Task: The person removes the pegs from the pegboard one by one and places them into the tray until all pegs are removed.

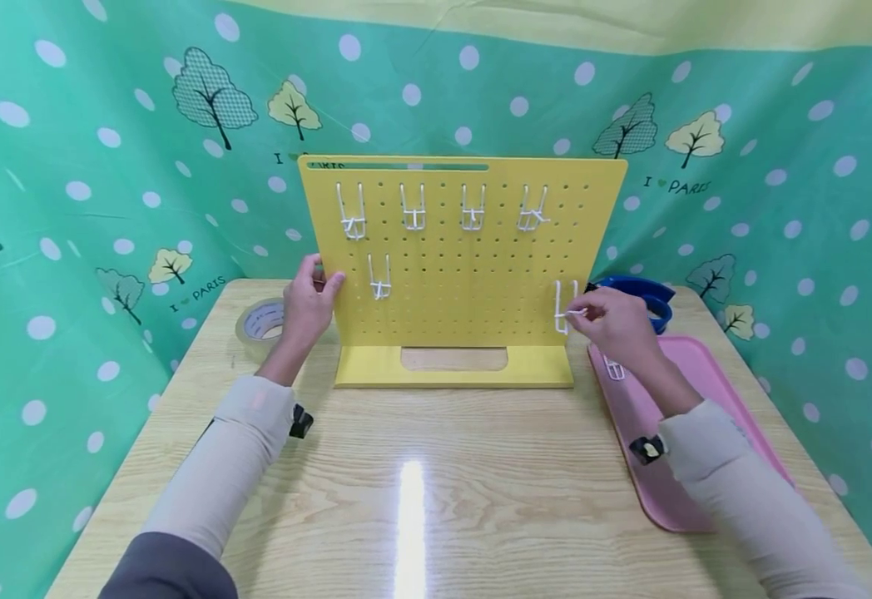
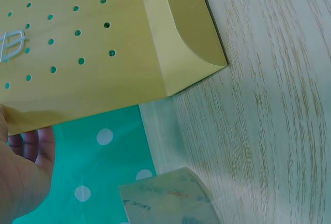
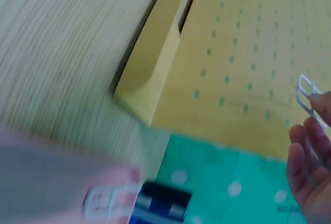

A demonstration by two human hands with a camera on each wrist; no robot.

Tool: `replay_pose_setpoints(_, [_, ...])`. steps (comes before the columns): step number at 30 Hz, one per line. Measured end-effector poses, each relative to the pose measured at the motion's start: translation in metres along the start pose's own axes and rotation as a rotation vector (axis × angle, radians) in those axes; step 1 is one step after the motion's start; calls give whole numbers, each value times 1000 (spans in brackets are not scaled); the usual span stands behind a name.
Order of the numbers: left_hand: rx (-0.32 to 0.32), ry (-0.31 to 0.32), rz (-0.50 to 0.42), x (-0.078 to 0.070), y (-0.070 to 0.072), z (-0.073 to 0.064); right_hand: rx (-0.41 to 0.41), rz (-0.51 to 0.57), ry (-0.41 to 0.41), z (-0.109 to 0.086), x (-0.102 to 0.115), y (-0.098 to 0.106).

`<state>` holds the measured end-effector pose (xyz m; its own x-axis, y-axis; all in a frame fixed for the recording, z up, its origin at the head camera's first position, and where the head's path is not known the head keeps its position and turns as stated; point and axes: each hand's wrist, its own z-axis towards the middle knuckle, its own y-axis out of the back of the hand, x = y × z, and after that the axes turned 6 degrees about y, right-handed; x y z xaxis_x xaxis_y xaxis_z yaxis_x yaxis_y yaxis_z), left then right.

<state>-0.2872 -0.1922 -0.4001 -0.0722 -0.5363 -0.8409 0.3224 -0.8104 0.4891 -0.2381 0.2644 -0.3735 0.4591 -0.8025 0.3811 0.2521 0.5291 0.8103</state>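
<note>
A yellow pegboard (image 1: 451, 291) stands upright on the table. My left hand (image 1: 309, 304) grips its left edge, thumb on the front face and fingers behind. At the lower right of the board, my right hand (image 1: 619, 324) pinches a white wire hook (image 1: 562, 312) between thumb and fingertips; the hook overlaps the board there. Four similar hooks make a top row, among them one white hook (image 1: 413, 208) left of centre. Another white hook (image 1: 379, 279) is fixed lower, toward the left. In the right wrist view the pinched hook (image 3: 305, 92) shows close to the board's face.
A pink tray (image 1: 694, 499) lies at the right under my right forearm, with a loose white hook (image 1: 614, 368) in it. Behind it sits a blue tape dispenser (image 1: 634, 291). A roll of clear tape (image 1: 260, 324) stands left of the board. A green dotted curtain (image 1: 421, 108) hangs behind.
</note>
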Motion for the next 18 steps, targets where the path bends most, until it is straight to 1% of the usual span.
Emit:
replay_pose_setpoints(5, [2,4,-1,0,-1,0,75,-27,-78,-8,-34,25])
replay_pose_setpoints(9, [9,5,2,0,-1,1,148,-18,-149,-12,-60,44])
replay_pose_setpoints(13, [11,1,0,0,-1,3,230,-17,-221,-18,-85,56])
replay_pose_setpoints(18, [13,0,-5,1,-1,3,354,-34,-211,-30,-116,61])
